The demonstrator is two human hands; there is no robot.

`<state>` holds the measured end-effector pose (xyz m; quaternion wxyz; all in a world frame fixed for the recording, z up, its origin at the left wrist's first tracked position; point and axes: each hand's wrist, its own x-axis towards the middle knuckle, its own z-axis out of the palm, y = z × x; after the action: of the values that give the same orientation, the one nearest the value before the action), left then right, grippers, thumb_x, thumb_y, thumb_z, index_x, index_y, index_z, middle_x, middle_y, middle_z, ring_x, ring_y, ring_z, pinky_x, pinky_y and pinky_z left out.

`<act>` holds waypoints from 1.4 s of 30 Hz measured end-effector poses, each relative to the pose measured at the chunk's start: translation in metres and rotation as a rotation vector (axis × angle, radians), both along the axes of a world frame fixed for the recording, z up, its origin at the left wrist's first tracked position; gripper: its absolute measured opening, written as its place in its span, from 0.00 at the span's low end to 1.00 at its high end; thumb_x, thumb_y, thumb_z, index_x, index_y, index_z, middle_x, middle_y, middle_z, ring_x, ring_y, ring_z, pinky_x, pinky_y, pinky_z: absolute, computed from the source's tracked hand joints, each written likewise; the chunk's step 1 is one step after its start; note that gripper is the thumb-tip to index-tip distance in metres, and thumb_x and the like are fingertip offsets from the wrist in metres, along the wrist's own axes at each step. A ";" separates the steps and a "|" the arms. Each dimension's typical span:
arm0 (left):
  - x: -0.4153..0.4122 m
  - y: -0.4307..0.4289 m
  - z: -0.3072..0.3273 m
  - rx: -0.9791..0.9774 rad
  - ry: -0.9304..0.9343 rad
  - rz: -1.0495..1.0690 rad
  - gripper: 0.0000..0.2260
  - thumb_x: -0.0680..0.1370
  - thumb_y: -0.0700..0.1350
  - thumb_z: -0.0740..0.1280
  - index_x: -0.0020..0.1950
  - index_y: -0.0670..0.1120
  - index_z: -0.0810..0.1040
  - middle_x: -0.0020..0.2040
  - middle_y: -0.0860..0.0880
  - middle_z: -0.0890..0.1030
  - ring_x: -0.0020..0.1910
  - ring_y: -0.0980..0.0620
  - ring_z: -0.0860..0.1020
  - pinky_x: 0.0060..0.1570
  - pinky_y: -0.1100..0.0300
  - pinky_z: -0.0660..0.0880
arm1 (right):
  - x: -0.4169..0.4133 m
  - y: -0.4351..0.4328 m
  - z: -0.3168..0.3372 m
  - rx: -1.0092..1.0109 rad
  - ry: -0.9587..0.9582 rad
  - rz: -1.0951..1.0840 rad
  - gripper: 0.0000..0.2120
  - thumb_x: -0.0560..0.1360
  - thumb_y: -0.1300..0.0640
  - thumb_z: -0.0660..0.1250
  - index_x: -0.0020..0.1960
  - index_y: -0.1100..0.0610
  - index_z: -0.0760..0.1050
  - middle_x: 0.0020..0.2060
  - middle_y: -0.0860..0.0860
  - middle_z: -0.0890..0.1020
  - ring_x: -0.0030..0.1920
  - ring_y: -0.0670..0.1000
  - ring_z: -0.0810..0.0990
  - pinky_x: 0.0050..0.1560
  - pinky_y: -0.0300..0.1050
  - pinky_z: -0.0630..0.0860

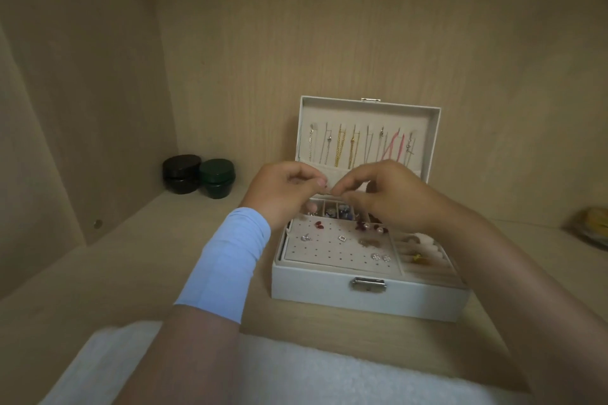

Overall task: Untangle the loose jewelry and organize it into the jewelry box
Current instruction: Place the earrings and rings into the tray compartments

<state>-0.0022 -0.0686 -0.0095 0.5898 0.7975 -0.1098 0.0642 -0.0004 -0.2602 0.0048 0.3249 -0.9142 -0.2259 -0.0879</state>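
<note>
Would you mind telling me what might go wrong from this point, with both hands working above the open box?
1. The left hand and right hand pinch a small piece, too tiny to identify, above the jewelry box. If it slips, it may drop among the filled small compartments and be hard to find.
2. The right hand hovers close over the earrings on the perforated panel. Lowering it could knock them loose.

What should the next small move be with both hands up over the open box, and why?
Probably lower the small piece that the left hand and right hand pinch together, too small to identify, toward a free hole in the earring panel of the jewelry box, since earrings already sit there.
</note>
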 end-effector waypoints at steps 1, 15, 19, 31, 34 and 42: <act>-0.001 -0.003 0.001 -0.031 0.024 -0.013 0.04 0.77 0.43 0.69 0.51 0.46 0.83 0.45 0.48 0.86 0.35 0.52 0.82 0.30 0.63 0.75 | 0.000 -0.003 0.004 0.044 -0.025 -0.008 0.05 0.77 0.58 0.72 0.50 0.50 0.84 0.44 0.44 0.83 0.32 0.35 0.77 0.37 0.28 0.71; -0.009 -0.023 0.003 -0.424 0.242 -0.139 0.09 0.78 0.44 0.69 0.56 0.43 0.81 0.42 0.50 0.83 0.33 0.54 0.77 0.30 0.64 0.73 | -0.006 -0.011 0.015 0.339 -0.065 0.045 0.05 0.70 0.57 0.78 0.45 0.52 0.85 0.40 0.50 0.85 0.28 0.48 0.77 0.31 0.35 0.74; -0.009 -0.023 0.002 -0.346 0.213 -0.130 0.08 0.77 0.44 0.70 0.55 0.45 0.82 0.44 0.51 0.85 0.34 0.55 0.78 0.31 0.65 0.73 | -0.006 -0.015 0.014 0.359 -0.049 0.041 0.07 0.70 0.57 0.78 0.48 0.51 0.86 0.43 0.46 0.87 0.29 0.49 0.77 0.36 0.31 0.72; -0.009 -0.011 0.004 -0.025 -0.015 -0.058 0.05 0.77 0.48 0.69 0.49 0.52 0.85 0.43 0.57 0.85 0.38 0.57 0.80 0.36 0.65 0.75 | -0.010 -0.005 0.013 0.477 0.026 -0.001 0.06 0.74 0.60 0.74 0.50 0.55 0.86 0.35 0.42 0.86 0.23 0.42 0.72 0.24 0.30 0.68; -0.002 0.005 -0.002 0.400 -0.157 0.077 0.03 0.75 0.49 0.71 0.43 0.56 0.84 0.39 0.61 0.83 0.41 0.61 0.79 0.47 0.60 0.77 | -0.006 0.001 0.000 0.279 -0.025 -0.089 0.04 0.74 0.55 0.75 0.48 0.52 0.87 0.35 0.40 0.84 0.27 0.34 0.76 0.34 0.30 0.72; -0.002 0.000 -0.006 0.724 -0.102 0.035 0.05 0.75 0.51 0.71 0.48 0.58 0.85 0.47 0.61 0.83 0.45 0.60 0.78 0.51 0.59 0.77 | -0.006 0.015 -0.021 -0.283 -0.133 -0.192 0.04 0.73 0.45 0.73 0.44 0.44 0.84 0.39 0.38 0.83 0.42 0.41 0.79 0.37 0.39 0.71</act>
<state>-0.0043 -0.0690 -0.0156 0.2620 0.9521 -0.1410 0.0709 -0.0060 -0.2450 -0.0159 0.1674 -0.9602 -0.1689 -0.1463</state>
